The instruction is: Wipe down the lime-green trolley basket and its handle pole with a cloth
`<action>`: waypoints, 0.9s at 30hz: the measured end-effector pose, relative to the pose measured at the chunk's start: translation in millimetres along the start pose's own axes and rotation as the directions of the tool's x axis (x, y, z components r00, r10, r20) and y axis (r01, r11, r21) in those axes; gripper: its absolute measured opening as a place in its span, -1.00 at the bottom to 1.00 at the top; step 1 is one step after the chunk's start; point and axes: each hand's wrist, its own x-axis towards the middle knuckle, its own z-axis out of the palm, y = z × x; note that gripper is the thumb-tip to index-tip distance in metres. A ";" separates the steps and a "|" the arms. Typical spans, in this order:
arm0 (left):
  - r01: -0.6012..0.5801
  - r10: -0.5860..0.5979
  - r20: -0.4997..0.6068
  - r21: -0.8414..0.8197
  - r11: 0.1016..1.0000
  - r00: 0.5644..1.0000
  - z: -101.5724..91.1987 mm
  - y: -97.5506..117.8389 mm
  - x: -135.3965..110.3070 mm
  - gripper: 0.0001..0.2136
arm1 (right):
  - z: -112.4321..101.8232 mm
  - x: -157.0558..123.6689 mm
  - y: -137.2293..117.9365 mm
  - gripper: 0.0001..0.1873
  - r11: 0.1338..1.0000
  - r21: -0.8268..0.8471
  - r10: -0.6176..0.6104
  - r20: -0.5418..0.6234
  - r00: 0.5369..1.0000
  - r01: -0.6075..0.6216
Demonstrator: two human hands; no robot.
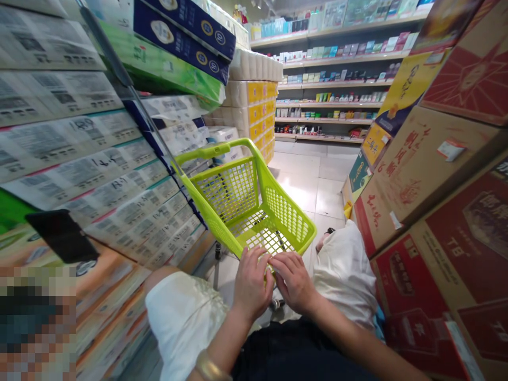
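Left hand [253,280] and right hand [296,278] clamped green basket [254,237] by its near rim. Looked light, stiff; rim or far handle [214,150] seemed best hold.

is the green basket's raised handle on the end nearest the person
No, the handle rises at the far end of the basket.

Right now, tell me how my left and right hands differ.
The left hand points nearly straight ahead, while the right hand slants inward to the left. The left hand's arm wears a gold bangle; the right hand's arm shows none. Both are bare, with fingers bent at the near edge of the basket.
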 end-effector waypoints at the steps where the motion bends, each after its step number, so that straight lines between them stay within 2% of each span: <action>1: 0.000 0.000 0.017 -0.002 1.000 1.000 0.7 2.5 -2.7 -0.72 | -1.0 0.0 1.2 -0.64 1.000 0.003 -0.017 0.011 1.000 0.017; 4: -0.026 0.026 0.078 0.005 1.000 0.997 -0.8 -0.3 -5.5 -0.83 | -8.2 0.9 17.2 -0.66 0.999 -0.041 -0.002 -0.008 1.000 0.001; 7: -0.050 0.048 0.115 0.018 0.999 0.992 -3.6 -5.2 -3.7 -0.92 | -13.2 3.4 31.6 -0.67 0.991 -0.100 0.086 -0.074 0.993 -0.093; 11: -0.041 0.034 0.117 0.056 0.998 0.993 -0.9 -4.4 -2.7 -0.87 | -5.1 7.0 16.1 -0.70 0.982 -0.093 0.156 -0.102 0.983 -0.165; 15: -0.027 0.021 0.096 0.065 0.998 0.995 3.7 -5.3 -5.8 -0.87 | 4.3 7.6 -6.0 -0.70 0.998 -0.017 0.053 -0.022 0.998 -0.053; 18: -0.011 0.005 0.094 0.060 0.998 0.996 3.6 -6.9 -8.0 -0.89 | 0.4 6.4 5.0 -0.72 0.999 -0.030 0.043 -0.030 0.999 -0.044; 22: -0.003 -0.002 0.081 0.067 0.998 0.997 3.4 -5.5 -8.0 -0.89 | -8.1 6.4 28.6 -0.74 0.981 -0.100 0.152 -0.129 0.980 -0.166; 25: 0.001 -0.006 0.072 0.072 0.997 0.997 5.9 -4.4 -7.1 -0.89 | -4.1 7.5 20.5 -0.74 0.972 -0.101 0.198 -0.154 0.968 -0.214; 27: 0.001 -0.006 0.063 0.073 0.997 0.998 7.6 -5.0 -7.2 -0.89 | 2.3 7.9 5.6 -0.75 0.978 -0.081 0.179 -0.126 0.976 -0.190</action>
